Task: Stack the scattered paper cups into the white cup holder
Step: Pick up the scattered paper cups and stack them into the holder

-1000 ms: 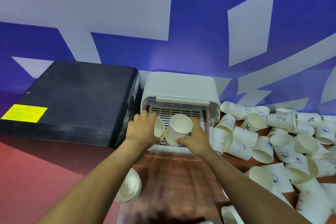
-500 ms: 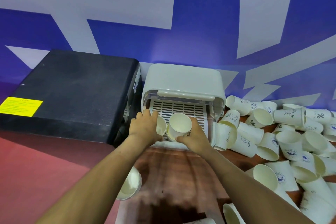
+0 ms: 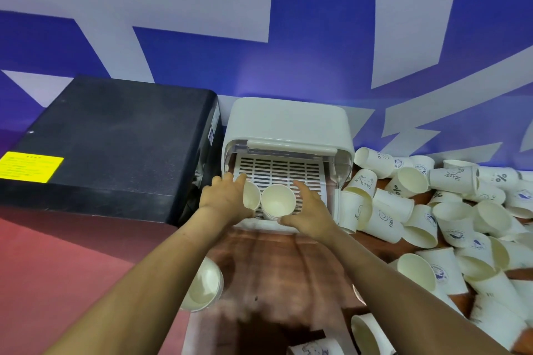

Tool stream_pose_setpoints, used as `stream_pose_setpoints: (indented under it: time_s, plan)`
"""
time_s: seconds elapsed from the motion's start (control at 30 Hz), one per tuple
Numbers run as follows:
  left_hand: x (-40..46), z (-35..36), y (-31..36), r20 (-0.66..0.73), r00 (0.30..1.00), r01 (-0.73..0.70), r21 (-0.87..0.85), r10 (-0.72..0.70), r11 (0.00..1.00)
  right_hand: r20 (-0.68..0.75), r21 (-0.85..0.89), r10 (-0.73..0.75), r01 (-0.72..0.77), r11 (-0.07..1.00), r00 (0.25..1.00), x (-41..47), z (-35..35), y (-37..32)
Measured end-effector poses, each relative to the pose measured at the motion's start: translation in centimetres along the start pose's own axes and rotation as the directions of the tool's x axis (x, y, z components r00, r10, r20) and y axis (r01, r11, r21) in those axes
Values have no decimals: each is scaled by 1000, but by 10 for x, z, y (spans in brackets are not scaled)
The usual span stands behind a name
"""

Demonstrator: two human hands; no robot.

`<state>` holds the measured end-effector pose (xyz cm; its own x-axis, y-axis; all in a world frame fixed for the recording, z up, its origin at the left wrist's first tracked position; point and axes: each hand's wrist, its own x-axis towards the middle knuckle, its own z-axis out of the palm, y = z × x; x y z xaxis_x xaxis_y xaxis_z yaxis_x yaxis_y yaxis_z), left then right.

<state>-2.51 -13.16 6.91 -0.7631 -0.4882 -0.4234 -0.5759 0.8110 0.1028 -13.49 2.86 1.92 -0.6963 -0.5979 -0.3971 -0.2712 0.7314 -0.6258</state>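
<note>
The white cup holder (image 3: 288,124) stands against the wall with its clear front flap raised, showing a slatted tray (image 3: 282,168). Two cup stacks lie inside it with their mouths toward me. My left hand (image 3: 226,200) grips the left cup stack (image 3: 251,196), fingers over its top and thumb below. My right hand (image 3: 310,212) holds the right cup stack (image 3: 278,202), thumb under its rim and fingers along its right side. Scattered paper cups (image 3: 432,210) are heaped to the right of the holder.
A black machine (image 3: 115,141) with a yellow label stands directly left of the holder. Another cup stack (image 3: 204,288) lies on the brown wooden tabletop (image 3: 274,268) under my left forearm. More cups lie at the bottom right. A blue and white wall rises behind.
My right hand has pressed its cup down into the stack beneath it. Both hands stayed at the holder's mouth, and the view tilted slightly upward.
</note>
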Motion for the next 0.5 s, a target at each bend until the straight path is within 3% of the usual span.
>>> stream_pose_setpoints:
  time_s: [0.17,0.33,0.5]
  plan:
    - [-26,-18,5,-122,990,-85,-120,70,989,-44,12,-37,38,999,998,-21,-23,2]
    - [-70,-26,32,-338,912,-306,-188,231,933,-156,61,-29,39,997,987,-60,-44,6]
    - [-103,-11,58,-366,868,-431,-226,334,873,-219,51,58,-48,998,974,-103,-48,23]
